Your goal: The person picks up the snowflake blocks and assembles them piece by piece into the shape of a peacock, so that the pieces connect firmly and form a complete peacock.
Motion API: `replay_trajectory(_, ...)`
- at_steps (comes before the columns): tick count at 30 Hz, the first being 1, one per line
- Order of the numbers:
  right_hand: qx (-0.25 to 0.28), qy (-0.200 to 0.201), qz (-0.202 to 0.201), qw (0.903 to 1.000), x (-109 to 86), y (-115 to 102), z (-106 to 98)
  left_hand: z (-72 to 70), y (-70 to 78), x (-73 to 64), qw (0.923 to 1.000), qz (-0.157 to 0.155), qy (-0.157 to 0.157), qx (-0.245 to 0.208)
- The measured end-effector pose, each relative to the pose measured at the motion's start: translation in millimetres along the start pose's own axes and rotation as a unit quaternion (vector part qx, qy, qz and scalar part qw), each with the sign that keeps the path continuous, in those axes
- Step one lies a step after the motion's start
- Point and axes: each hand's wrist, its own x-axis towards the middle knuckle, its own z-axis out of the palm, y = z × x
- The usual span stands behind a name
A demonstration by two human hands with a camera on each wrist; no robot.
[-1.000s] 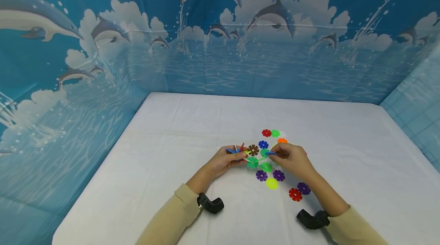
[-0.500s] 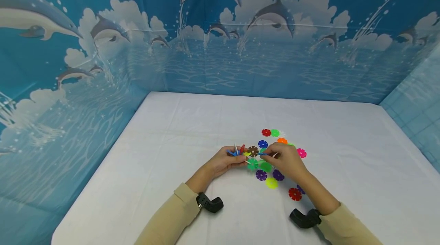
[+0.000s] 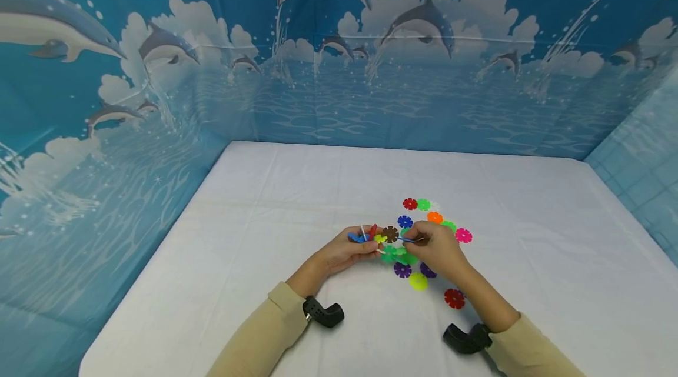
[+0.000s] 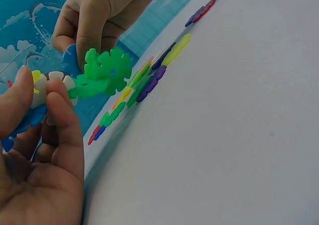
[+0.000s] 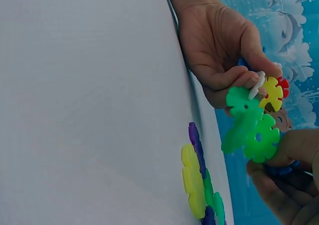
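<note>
My left hand [image 3: 346, 249] grips a cluster of interlocked notched plastic flower discs, above the white table. In the cluster are a brown disc [image 3: 391, 234], a yellow disc [image 5: 271, 94], a red disc [image 5: 283, 87], a white disc [image 5: 257, 85] and joined green discs [image 4: 107, 71], plus blue ones near the palm. My right hand [image 3: 438, 246] pinches a blue disc [image 4: 71, 60] between thumb and fingers, right beside the brown disc. Whether the blue disc's slot engages the brown one cannot be made out. Fingers partly cover both.
Loose discs lie flat on the white table [image 3: 275, 206]: a red disc [image 3: 410, 204], an orange disc [image 3: 435, 217], a pink disc [image 3: 463, 235], a purple disc [image 3: 402, 270], a yellow disc [image 3: 418, 282] and others. A dolphin-print curtain [image 3: 339, 100] stands behind the table.
My right hand has come left with the blue disc, up to the brown disc. The cluster in my left hand has tilted slightly; that hand otherwise stays in place.
</note>
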Motion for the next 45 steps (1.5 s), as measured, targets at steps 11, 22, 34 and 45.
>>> replay_trajectory(11, -0.017, 0.023, -0.067, 0.9973, -1.9, 0.5, 6.7, 0.3, -2.5, 0.5, 0.9999, 0.011, 0.012, -0.005)
replay_trajectory(22, -0.092, 0.126, -0.263, 0.952, 0.7, -2.0, 21.9, 22.4, -7.5, 6.0, 0.9775, 0.043, 0.202, 0.044)
replay_trajectory(34, -0.099, 0.132, -0.289, 0.9429, -0.2, -5.0, 23.8, 23.0, -5.7, 6.1, 0.9809, 0.025, 0.184, 0.057)
replay_trajectory(45, -0.096, 0.12, -0.322, 0.9341, 0.4, -2.2, 24.2, 20.4, -2.7, 4.5, 0.9839, 0.016, 0.16, 0.078)
